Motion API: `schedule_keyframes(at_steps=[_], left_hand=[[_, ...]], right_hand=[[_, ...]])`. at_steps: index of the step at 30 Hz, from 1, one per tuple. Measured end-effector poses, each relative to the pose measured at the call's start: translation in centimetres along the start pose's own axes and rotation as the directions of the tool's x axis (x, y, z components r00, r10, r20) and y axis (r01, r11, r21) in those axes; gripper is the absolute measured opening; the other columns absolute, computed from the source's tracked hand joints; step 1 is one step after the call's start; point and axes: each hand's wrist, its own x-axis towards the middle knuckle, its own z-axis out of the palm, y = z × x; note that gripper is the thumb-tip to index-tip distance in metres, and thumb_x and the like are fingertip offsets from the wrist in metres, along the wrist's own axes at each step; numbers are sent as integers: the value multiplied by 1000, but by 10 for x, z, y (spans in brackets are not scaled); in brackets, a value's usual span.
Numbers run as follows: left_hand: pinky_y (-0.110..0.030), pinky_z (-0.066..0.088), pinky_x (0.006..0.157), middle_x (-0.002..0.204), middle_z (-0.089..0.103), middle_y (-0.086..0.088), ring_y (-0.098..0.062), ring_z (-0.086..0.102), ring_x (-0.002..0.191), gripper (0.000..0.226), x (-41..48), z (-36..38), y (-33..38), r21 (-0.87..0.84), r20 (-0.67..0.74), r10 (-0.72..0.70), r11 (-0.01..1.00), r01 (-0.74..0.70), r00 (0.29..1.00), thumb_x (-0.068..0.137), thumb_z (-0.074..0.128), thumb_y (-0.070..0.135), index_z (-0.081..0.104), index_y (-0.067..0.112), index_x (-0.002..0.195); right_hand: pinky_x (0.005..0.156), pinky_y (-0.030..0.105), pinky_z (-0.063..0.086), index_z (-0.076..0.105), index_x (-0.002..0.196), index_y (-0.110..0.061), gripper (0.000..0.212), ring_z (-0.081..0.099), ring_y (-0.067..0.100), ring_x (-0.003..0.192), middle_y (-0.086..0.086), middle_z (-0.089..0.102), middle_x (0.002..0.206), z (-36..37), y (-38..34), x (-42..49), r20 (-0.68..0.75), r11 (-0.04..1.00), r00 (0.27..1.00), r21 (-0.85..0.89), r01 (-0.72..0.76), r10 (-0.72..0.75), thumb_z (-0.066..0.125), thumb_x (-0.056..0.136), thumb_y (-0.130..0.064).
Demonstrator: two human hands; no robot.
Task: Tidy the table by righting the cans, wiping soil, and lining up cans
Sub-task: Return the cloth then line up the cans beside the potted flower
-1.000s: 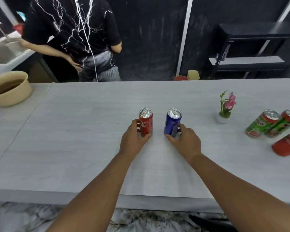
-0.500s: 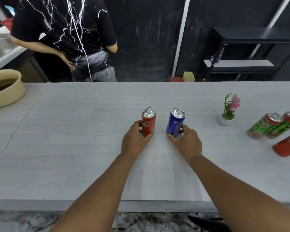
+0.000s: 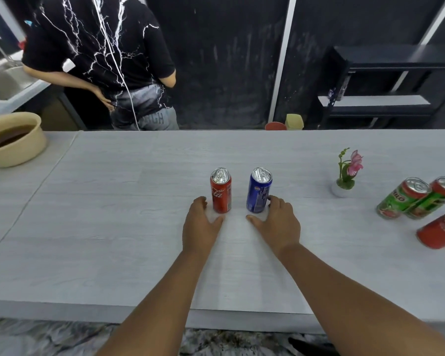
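Two cans stand upright side by side mid-table: a red cola can [image 3: 221, 192] and, to its right, a blue can [image 3: 258, 192], with a small gap between them. My left hand [image 3: 202, 226] rests on the grey table [image 3: 108, 227] just left of and in front of the red can, fingers spread, not wrapped around it. My right hand [image 3: 279, 223] lies the same way by the blue can, fingertips near its right side. Far right stand two green Milo cans [image 3: 402, 200] [image 3: 434, 201] touching each other, and a red can [image 3: 439, 232] that seems to lie on its side.
A small white pot with a pink flower [image 3: 346, 176] stands between the middle cans and the green ones. A beige bowl of brown soil [image 3: 12, 140] sits at the far left. A person in a black shirt [image 3: 100, 60] stands behind the table, back turned.
Both hands were wrapped around the lower parts of the red and blue cans; now they have let go and drawn back a little. The two cans stay upright.
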Motion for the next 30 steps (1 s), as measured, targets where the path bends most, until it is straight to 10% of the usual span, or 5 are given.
schedule_keyframes(at_steps=[8,14,21,30], left_hand=[[-32,54,110,138,62,5,-15,59,131,50,-98,58,17,79,77,316,944,-321,946,98,78,42,61,22,140],[-21,42,114,150,58,8,-8,52,140,55,-101,120,77,-39,293,399,913,-406,869,102,72,42,57,24,151],[-16,35,117,158,53,10,-7,51,145,63,-94,203,167,-164,452,411,911,-379,792,102,73,43,49,26,158],[-32,40,125,170,46,2,-15,45,155,94,-60,296,264,-286,506,378,921,-263,775,90,89,37,38,20,167]], right_hand=[[94,44,52,67,136,-20,62,64,24,116,-3,73,124,-22,92,-67,-190,999,981,2,49,-47,81,86,-56],[100,46,53,65,133,-25,40,62,21,117,-5,70,124,-74,180,-88,-268,964,943,231,-134,196,76,96,-36],[112,49,50,43,153,-23,75,53,21,130,0,51,146,-133,270,-77,-323,745,727,549,-378,606,83,92,-39],[111,51,48,44,150,-31,93,57,24,127,-1,64,138,-142,323,-34,-304,759,738,505,-412,603,91,75,-59]])
